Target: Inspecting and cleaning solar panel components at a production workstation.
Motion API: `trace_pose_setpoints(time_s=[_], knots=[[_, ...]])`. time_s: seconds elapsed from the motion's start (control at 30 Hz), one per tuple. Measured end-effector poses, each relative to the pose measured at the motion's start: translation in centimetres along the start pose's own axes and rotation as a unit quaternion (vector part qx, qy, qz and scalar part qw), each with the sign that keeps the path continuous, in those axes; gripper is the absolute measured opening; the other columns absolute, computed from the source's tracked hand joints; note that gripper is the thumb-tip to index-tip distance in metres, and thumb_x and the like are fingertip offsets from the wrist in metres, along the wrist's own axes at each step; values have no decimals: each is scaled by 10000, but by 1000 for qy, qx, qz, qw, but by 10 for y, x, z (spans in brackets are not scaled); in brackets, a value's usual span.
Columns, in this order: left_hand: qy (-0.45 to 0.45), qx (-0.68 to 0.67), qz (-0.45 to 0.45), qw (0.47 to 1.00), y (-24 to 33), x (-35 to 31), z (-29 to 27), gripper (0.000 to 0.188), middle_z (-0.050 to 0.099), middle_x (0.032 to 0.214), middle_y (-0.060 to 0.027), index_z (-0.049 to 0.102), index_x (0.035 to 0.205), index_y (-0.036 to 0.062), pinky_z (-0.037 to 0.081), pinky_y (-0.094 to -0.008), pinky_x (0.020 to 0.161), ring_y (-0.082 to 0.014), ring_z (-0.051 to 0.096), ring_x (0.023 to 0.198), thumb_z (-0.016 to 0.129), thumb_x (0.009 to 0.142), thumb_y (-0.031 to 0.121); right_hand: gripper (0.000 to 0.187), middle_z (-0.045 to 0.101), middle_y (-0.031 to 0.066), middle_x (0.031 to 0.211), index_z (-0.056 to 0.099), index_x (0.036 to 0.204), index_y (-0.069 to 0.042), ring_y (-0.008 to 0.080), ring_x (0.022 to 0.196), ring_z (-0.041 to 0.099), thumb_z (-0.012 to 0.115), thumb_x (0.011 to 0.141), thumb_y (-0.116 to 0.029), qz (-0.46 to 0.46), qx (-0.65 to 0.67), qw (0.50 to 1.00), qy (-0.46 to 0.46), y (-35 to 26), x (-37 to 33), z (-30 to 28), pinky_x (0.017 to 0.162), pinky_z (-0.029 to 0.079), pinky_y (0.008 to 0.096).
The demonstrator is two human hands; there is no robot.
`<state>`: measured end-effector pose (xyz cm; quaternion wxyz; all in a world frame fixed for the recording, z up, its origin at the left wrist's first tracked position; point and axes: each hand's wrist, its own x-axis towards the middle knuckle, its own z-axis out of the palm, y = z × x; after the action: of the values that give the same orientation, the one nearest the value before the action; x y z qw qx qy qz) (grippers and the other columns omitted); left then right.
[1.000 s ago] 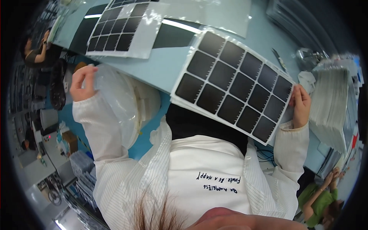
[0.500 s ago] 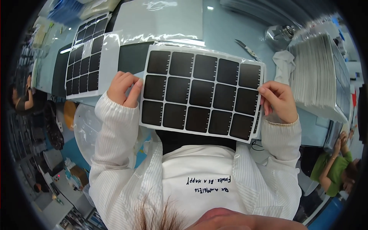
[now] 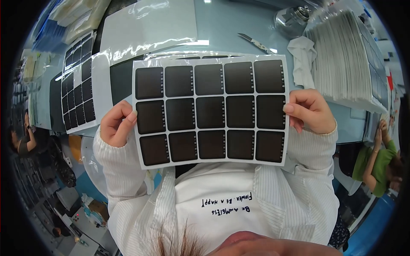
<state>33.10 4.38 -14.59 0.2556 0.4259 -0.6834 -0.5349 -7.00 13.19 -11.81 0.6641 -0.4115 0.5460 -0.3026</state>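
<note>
A white-bordered sheet carrying rows of dark, rounded square pieces is held up in front of my chest. My left hand pinches its left edge between thumb and fingers. At the opposite edge my right hand grips it the same way, thumb on top. The sheet stands nearly level from side to side. Behind its far edge, part of another sheet with dark squares shows on the table; the rest of that one is hidden.
At the left lies a similar sheet of dark squares. A pale glossy sheet covers the far table. Further right are a utility knife, a crumpled white cloth, a glass jar and a tall stack of sheets. Two other people sit at the sides.
The held sheet has come nearer and turned from a slant to nearly level. Both hands keep their grip. The view has shifted, so table items appear further left.
</note>
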Motion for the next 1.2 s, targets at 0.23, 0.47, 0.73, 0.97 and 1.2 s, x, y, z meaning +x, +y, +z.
trace_pose_setpoints(time_s=[0.23, 0.47, 0.73, 0.97, 1.2], knots=[[-63, -9, 40, 997, 0, -5, -6, 159, 430, 655, -26, 456, 659, 1, 307, -229, 577, -107, 382, 597, 527, 798, 35, 211, 529, 19, 560, 555, 667, -4, 46, 419, 437, 572, 850, -108, -36, -19, 999, -19, -3, -19, -5, 404, 321, 179], [-76, -6, 52, 996, -1, -7, -8, 181, 441, 635, -32, 468, 632, -2, 307, -236, 553, -113, 388, 575, 558, 776, 62, 190, 531, 21, 556, 561, 669, 6, 47, 427, 450, 575, 836, -82, -60, -19, 998, -28, 0, -28, -6, 407, 318, 177], [-89, 0, 64, 994, 1, -10, -9, 175, 469, 633, -37, 468, 621, 3, 326, -239, 560, -118, 408, 581, 552, 766, 55, 183, 541, 23, 542, 563, 650, 5, 50, 424, 465, 585, 818, -63, -73, -50, 996, -22, -2, -31, -2, 401, 317, 176], [-85, -9, 64, 994, 1, -13, -7, 162, 494, 646, -48, 479, 627, 0, 338, -241, 567, -123, 420, 588, 550, 764, 49, 185, 544, 29, 541, 561, 648, 6, 55, 420, 472, 583, 819, -62, -84, -54, 995, -28, 0, -33, -4, 395, 326, 176], [-81, -10, 26, 996, -3, -10, 0, 157, 457, 623, -32, 487, 631, 2, 313, -234, 546, -109, 398, 577, 556, 764, 50, 186, 554, 58, 563, 548, 657, 20, 70, 410, 484, 566, 825, -57, -137, -7, 990, -35, 2, -40, -11, 384, 346, 180]])
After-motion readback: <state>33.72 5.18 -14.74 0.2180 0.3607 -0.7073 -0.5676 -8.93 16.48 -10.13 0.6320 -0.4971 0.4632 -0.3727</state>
